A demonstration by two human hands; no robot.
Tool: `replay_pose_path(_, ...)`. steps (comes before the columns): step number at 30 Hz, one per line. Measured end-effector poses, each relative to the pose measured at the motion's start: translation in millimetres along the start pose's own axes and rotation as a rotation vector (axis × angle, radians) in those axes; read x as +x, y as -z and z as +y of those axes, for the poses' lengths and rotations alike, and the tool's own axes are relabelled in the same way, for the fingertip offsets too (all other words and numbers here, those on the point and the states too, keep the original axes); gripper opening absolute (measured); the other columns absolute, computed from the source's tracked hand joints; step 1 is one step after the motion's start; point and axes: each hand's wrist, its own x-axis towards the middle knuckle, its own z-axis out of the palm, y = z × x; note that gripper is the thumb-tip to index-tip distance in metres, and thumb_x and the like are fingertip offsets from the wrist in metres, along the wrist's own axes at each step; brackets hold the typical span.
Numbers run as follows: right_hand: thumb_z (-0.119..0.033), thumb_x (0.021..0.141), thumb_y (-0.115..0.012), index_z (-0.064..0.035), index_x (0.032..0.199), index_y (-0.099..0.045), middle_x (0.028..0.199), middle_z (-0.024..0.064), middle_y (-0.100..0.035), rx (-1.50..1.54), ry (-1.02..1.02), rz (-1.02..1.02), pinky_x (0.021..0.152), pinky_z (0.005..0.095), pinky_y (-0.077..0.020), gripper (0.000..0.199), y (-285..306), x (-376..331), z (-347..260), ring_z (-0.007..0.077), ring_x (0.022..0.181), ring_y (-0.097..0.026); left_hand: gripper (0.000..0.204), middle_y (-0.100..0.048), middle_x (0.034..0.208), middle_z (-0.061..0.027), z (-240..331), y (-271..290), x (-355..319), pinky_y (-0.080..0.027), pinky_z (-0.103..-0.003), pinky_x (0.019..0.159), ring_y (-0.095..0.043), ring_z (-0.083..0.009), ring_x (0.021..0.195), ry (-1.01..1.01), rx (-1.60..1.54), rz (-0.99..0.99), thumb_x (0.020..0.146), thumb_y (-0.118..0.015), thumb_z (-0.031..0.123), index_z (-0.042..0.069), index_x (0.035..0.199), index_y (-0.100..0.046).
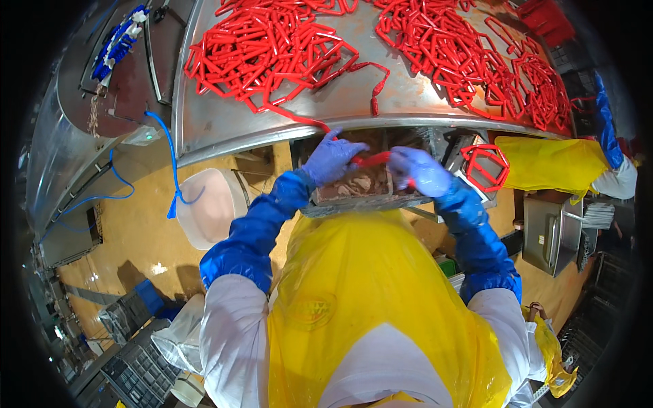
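Observation:
A string of red sausage links [299, 117] runs from a large heap of linked sausages [272, 54] on the steel table [224, 126] down to my hands. My left hand [333, 158], in a purple glove, is closed on the string near the table's front edge. A short red stretch [374, 160] spans the space between both hands. My right hand [423, 171], gloved too and slightly blurred, grips its other end, with a red tip showing below the fingers. Both hands are above a metal tray [360, 202] with brownish wet contents. A separate strand [378, 88] trails off the heap.
More sausage heaps [449, 61] cover the table's right. Red links [486, 167] loop around a metal fixture beside my right hand. At right stands a co-worker in a yellow apron [551, 165]. A white tub [212, 207] and a blue hose [166, 136] are left.

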Motion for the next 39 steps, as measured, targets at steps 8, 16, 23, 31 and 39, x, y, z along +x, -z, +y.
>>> replay_pose_path(8,-0.031,0.101,-0.054,-0.0146,0.077,-0.049,0.058,-0.0044,-0.036,0.434,0.43,0.567,0.051,0.0258,-0.0311,0.029,219.2,-140.6,-89.9,0.0108,0.051,-0.038,0.022,-0.066,0.095,-0.0153,-182.2,61.0,-12.2,-0.051,-0.044,0.083,-0.064,-0.0365,0.092,0.18,0.242,0.248,0.083,-0.076,0.019,0.013,0.103,-0.068)
replay_pose_path(16,-0.048,0.102,-0.049,-0.008,0.122,-0.062,0.073,-0.0024,-0.063,0.042,-0.022,0.641,0.044,0.0228,-0.0313,0.046,139.9,0.2,-41.6,0.0044,0.056,-0.044,0.03,-0.072,0.088,-0.0176,-72.6,84.3,81.8,-0.054,-0.044,0.071,-0.072,-0.0347,0.079,0.426,-0.241,0.306,0.09,-0.071,0.034,0.005,0.095,-0.066)
replay_pose_path(23,-0.035,0.09,-0.07,-0.0116,0.086,-0.07,0.061,-0.0041,-0.05,0.027,-0.021,0.591,0.044,0.0236,-0.0327,0.024,92.8,105.8,3.4,0.0073,0.049,-0.043,0.032,-0.068,0.095,-0.0252,9.3,-3.0,90.7,-0.053,-0.048,0.075,-0.067,-0.0458,0.089,0.251,-0.25,0.029,0.09,-0.069,0.02,0.008,0.118,-0.058)
replay_pose_path(31,-0.035,0.081,-0.071,-0.0126,0.079,-0.071,0.055,0.0005,-0.049,-0.251,0.17,0.916,0.044,0.0299,-0.035,0.023,237.8,73.8,-79.1,0.013,0.046,-0.046,0.031,-0.068,0.096,-0.0237,-152.0,52.0,4.4,-0.051,-0.052,0.079,-0.066,-0.0436,0.091,0.24,0.169,0.101,0.096,-0.066,0.03,0.003,0.109,-0.061)
replay_pose_path(39,-0.047,0.098,-0.062,-0.0032,0.115,-0.068,0.099,0.0164,-0.074,-0.759,0.364,0.777,0.084,0.0415,-0.0549,0.047,228.1,162.0,-56.5,0.0308,0.091,-0.071,0.037,-0.067,0.097,-0.0251,-83.9,47.3,67.5,-0.049,-0.052,0.075,-0.065,-0.044,0.091,0.269,0.126,-0.276,0.099,-0.059,0.043,0.006,0.1,-0.06)
